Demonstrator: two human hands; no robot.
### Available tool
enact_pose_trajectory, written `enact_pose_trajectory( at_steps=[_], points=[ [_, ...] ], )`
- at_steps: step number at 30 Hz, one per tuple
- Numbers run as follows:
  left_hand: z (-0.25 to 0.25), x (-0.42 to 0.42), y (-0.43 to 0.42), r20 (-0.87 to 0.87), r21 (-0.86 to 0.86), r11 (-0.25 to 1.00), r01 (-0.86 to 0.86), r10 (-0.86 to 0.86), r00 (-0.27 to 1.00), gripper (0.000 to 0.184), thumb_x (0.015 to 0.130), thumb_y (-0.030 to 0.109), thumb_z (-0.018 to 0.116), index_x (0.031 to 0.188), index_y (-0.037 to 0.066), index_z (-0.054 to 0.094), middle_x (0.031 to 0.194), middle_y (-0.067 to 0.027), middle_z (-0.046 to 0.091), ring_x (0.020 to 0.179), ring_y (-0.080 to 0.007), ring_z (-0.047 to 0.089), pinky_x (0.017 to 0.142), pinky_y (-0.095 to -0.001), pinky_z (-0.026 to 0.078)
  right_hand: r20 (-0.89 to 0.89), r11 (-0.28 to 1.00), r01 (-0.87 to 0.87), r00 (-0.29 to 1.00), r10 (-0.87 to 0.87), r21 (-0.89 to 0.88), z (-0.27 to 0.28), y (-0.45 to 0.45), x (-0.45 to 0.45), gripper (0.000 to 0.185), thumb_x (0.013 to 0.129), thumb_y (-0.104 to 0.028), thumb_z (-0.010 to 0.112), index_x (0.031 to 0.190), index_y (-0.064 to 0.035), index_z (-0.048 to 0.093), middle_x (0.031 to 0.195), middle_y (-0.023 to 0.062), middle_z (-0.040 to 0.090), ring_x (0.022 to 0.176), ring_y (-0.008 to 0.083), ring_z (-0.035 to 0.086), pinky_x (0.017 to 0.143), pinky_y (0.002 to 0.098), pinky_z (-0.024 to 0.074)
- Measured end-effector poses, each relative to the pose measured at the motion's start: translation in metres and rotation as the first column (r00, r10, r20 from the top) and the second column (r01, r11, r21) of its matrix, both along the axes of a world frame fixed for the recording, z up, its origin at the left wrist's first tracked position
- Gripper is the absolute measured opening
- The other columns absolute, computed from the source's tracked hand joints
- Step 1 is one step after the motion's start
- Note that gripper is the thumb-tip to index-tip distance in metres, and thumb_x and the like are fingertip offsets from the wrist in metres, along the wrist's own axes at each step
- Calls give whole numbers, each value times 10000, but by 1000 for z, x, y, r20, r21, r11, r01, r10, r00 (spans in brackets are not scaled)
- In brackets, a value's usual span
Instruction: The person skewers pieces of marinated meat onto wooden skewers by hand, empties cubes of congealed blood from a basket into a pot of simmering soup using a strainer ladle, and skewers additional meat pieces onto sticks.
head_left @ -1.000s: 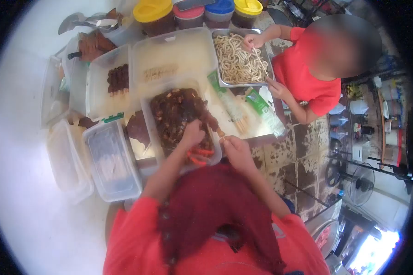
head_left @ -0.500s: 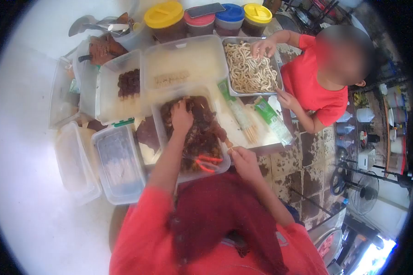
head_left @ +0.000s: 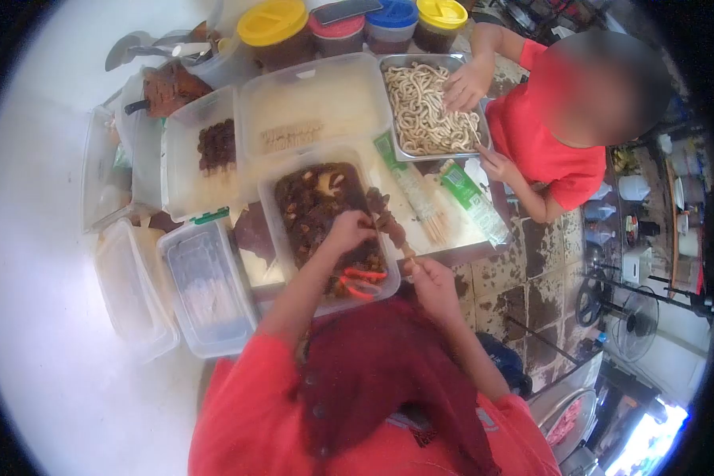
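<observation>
My right hand (head_left: 435, 285) pinches the lower end of a skewer (head_left: 390, 226) with brown marinated pieces threaded on it. The skewer slants over the right rim of a clear plastic tub (head_left: 271, 214). Over that tub, my left hand (head_left: 351, 232) has its fingers pressed together near the skewer; whatever they hold is too small to make out. Dark marinated meat pieces (head_left: 305, 208) fill the tub, and a pale patch of its bottom shows at the top. Red scissor-like handles (head_left: 361, 283) lie in the corner nearest me.
A co-worker (head_left: 547, 151) handles pale, rope-like food (head_left: 430, 111) in a metal tray (head_left: 440, 155). Bamboo skewer packs (head_left: 472, 202) lie to the right. A clear box (head_left: 184, 151) holds finished dark skewers. Lidded buckets (head_left: 274, 32) line the back; clear boxes (head_left: 206, 278) stand left.
My left hand has come out of the meat, moving right and toward me to the skewer. My right hand still holds the skewer. The co-worker's upper hand has shifted slightly right.
</observation>
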State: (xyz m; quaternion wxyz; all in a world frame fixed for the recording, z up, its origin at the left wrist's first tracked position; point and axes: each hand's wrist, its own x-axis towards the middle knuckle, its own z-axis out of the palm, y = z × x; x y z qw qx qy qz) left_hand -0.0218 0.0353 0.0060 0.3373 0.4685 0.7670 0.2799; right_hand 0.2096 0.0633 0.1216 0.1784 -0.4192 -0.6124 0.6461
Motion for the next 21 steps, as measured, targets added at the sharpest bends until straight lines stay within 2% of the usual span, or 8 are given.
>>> enact_pose_trajectory(
  at_steps=[2, 5, 8, 11, 15, 18, 19, 21],
  points=[
    [-7, -7, -4, 122, -10, 999, -37, 38, 992, 181, 670, 132, 677, 805, 22, 628, 805, -165, 632, 813, -350, 596, 741, -396, 474, -22, 1000, 8, 1000, -9, -22, 2, 2, -2, 199, 887, -115, 466, 926, 35, 590, 769, 37, 593, 738, 96, 524, 687, 256, 438],
    [-22, -31, 1, 56, -19, 988, -155, 155, 986, 226, 678, 128, 670, 877, 32, 618, 842, -148, 633, 832, -334, 596, 759, -403, 467, 30, 1000, -21, 999, 21, 22, 16, 5, -6, 193, 886, -111, 467, 917, 37, 587, 774, 36, 593, 740, 95, 523, 691, 253, 437],
    [-3, -47, 23, -237, 209, 924, -321, 366, 900, 318, 678, 116, 664, 972, 26, 582, 926, -164, 611, 887, -341, 574, 794, -413, 455, 139, 999, -50, 989, 49, 1, 27, 8, -7, 187, 885, -108, 470, 909, 35, 587, 771, 36, 590, 739, 93, 516, 697, 245, 430],
    [-14, -76, 39, -278, 31, 999, -16, 24, 960, 286, 718, 84, 570, 999, 31, 568, 1004, -185, 553, 970, -366, 515, 822, -415, 443, 94, 1000, -8, 996, 9, -10, 28, 3, -4, 183, 886, -110, 472, 905, 30, 587, 767, 28, 583, 736, 89, 504, 698, 241, 422],
    [-25, -89, 36, -188, 117, 993, -23, 45, 981, 245, 702, 133, 611, 916, 17, 585, 990, -191, 580, 921, -364, 543, 811, -407, 448, 134, 999, 26, 991, -19, -46, 21, 1, 6, 179, 886, -110, 473, 903, 24, 590, 755, 22, 579, 721, 86, 495, 681, 242, 419],
    [-23, -97, 33, -271, -67, 949, -308, 279, 921, 301, 684, 177, 663, 927, 13, 597, 995, -186, 588, 936, -358, 550, 817, -398, 453, 123, 1000, 27, 992, -27, -1, 14, 2, 7, 178, 884, -107, 475, 908, 23, 594, 750, 22, 582, 715, 86, 497, 670, 244, 422],
    [9, -86, 34, -165, -150, 924, -352, 328, 930, 387, 712, 195, 674, 1032, 15, 553, 956, -202, 599, 876, -373, 567, 805, -420, 455, 135, 1000, 18, 991, -19, 11, 19, 4, 5, 178, 882, -105, 477, 911, 26, 594, 753, 26, 586, 718, 86, 502, 671, 245, 424],
    [-3, -72, 26, -226, -43, 991, -125, 113, 968, 385, 702, 216, 687, 1004, 16, 554, 942, -205, 601, 870, -373, 567, 796, -428, 456, 128, 1000, 10, 992, -12, 12, 22, 11, 0, 181, 881, -103, 479, 915, 32, 594, 761, 33, 594, 725, 88, 511, 676, 247, 430]
  ],
)
